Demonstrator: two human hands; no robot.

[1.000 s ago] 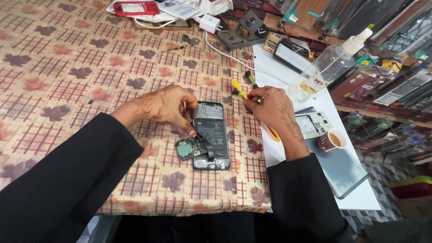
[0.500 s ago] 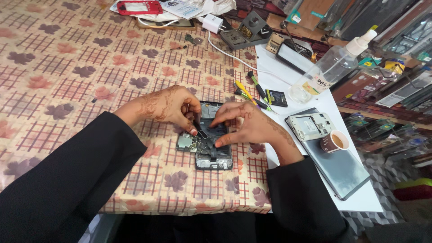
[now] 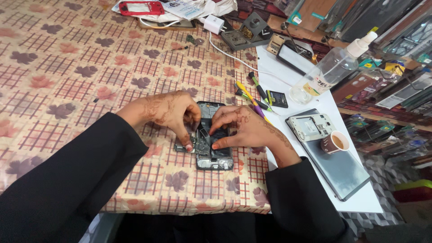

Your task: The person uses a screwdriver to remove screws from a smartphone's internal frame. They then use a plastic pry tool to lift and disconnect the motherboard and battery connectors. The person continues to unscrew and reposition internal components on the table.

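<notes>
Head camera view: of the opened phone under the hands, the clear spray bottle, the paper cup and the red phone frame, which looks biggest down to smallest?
1. Clear spray bottle
2. Opened phone, partly covered by hands
3. Red phone frame, farther away and cut off, so unsure
4. Paper cup

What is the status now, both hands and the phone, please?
Left hand and right hand both pressing fingertips on the opened phone, nothing gripped. Phone flat on the patterned tablecloth. Screwdrivers and paper cup lie aside, nothing obstructing.

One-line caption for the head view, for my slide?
Both hands, left hand and right hand, press on an opened phone lying on a leaf-patterned tablecloth.
</notes>
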